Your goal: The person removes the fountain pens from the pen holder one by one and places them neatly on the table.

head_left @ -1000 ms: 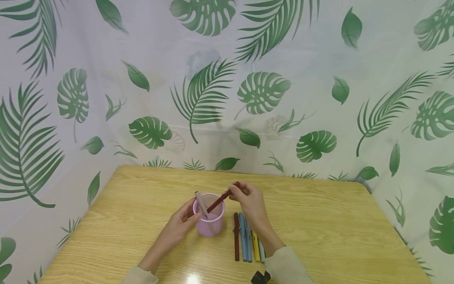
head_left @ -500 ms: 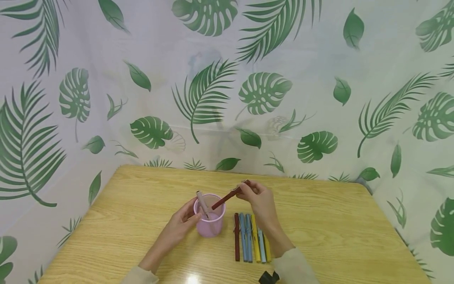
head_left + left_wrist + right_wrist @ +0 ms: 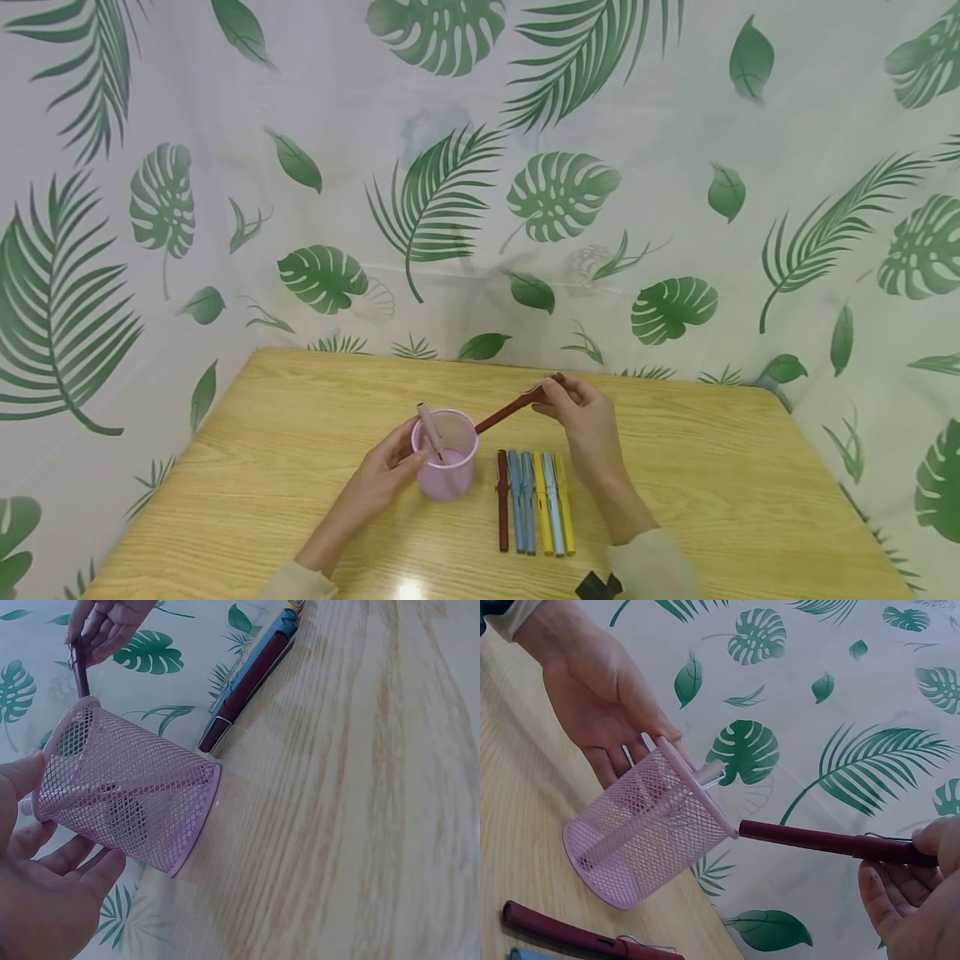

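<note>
A pink mesh pen holder (image 3: 444, 483) stands on the wooden table, and inside it leans a pale pen (image 3: 431, 429). My left hand (image 3: 382, 471) grips the holder from the left side, thumb at the rim and fingers round the mesh. With thumb and fingers, my right hand (image 3: 592, 425) pinches the clip end of a dark red pen (image 3: 802, 838). That pen slants down to the left, its lower end right by the holder's rim. Whether it touches the rim I cannot tell.
Right of the holder lies a row of several capped pens: a dark red pen (image 3: 502, 500), blue pens (image 3: 522, 504), yellow ones (image 3: 543, 504) and a light blue one (image 3: 555, 508). Behind the table (image 3: 300, 433) hangs a leaf-print cloth (image 3: 465, 333).
The right hand has moved right and slightly up, drawing the dark red pen out of the holder to its rim. The left hand keeps its grip on the holder.
</note>
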The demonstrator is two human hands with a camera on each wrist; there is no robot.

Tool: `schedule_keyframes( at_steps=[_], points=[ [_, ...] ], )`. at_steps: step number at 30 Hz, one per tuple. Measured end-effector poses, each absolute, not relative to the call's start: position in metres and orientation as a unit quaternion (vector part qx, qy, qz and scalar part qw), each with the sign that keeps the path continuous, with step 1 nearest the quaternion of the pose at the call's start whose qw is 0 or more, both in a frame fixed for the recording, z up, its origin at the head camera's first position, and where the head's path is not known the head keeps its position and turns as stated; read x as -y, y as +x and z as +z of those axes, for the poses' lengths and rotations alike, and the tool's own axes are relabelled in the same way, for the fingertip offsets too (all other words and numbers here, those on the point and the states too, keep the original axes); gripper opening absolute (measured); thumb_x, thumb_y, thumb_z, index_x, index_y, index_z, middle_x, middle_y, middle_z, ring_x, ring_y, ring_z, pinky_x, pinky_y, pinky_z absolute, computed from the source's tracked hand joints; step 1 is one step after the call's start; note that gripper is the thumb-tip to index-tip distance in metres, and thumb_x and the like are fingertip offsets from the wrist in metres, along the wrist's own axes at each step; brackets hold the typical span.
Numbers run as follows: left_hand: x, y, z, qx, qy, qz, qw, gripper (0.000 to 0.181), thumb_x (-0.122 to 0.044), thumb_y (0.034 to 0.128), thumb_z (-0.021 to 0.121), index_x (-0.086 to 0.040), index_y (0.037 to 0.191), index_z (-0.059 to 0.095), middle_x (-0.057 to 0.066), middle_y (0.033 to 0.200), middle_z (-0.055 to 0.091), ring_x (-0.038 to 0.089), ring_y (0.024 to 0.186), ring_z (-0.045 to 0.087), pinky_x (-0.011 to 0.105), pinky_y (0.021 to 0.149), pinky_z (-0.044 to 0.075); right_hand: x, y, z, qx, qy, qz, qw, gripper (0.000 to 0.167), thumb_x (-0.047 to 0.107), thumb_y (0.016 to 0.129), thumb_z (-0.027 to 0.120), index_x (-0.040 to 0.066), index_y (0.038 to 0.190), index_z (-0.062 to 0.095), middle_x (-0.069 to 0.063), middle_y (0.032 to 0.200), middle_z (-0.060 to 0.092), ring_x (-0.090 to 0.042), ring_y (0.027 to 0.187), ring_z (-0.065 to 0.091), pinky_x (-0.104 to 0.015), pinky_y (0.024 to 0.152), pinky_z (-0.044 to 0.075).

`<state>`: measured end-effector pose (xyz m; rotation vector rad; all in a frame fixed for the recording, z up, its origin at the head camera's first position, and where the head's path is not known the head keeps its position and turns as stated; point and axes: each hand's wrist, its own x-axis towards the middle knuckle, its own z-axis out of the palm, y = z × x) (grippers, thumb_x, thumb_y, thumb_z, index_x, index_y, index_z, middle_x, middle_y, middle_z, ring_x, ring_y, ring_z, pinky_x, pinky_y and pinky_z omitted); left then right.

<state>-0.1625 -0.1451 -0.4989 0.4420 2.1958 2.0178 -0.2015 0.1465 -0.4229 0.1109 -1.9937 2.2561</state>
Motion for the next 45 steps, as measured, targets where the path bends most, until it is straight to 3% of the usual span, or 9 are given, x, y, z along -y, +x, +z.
schedule_keyframes(
  at_steps=[27,38,45],
  points=[
    [0.147,-0.163,-0.500,-0.731,0.156,0.661,0.066,0.065,-0.020,0.1077,0.058,-0.003,0.162,0.027,0.026,0.151,0.049,0.042,0.141,0.046,0.032,0.112,0.046,-0.202,-0.195,-0.420,0.703,0.012,0.706,0.086,0.036,0.019,0.104,0.066,-0.014,0.117,0.061,-0.002,0.094,0.074,-0.014,0.089,0.073,-0.031,0.087,0.062],
    [0.147,-0.163,-0.500,-0.730,0.154,0.662,0.068,0.066,-0.021,0.1074,0.059,-0.003,0.163,0.027,0.027,0.154,0.045,0.042,0.143,0.043,0.042,0.117,0.040,-0.216,-0.189,-0.423,0.708,0.011,0.700,0.088,0.030,0.019,0.103,0.066,-0.010,0.114,0.064,-0.003,0.095,0.074,-0.013,0.090,0.073,-0.030,0.085,0.062],
    [0.147,-0.162,-0.498,-0.730,0.158,0.662,0.066,0.065,-0.020,0.1077,0.058,-0.004,0.163,0.027,0.027,0.154,0.045,0.043,0.143,0.043,0.039,0.115,0.043,-0.228,-0.186,-0.427,0.733,0.012,0.676,0.080,0.039,0.024,0.104,0.066,-0.012,0.120,0.063,-0.004,0.098,0.074,-0.012,0.089,0.074,-0.029,0.086,0.062]
  ],
)
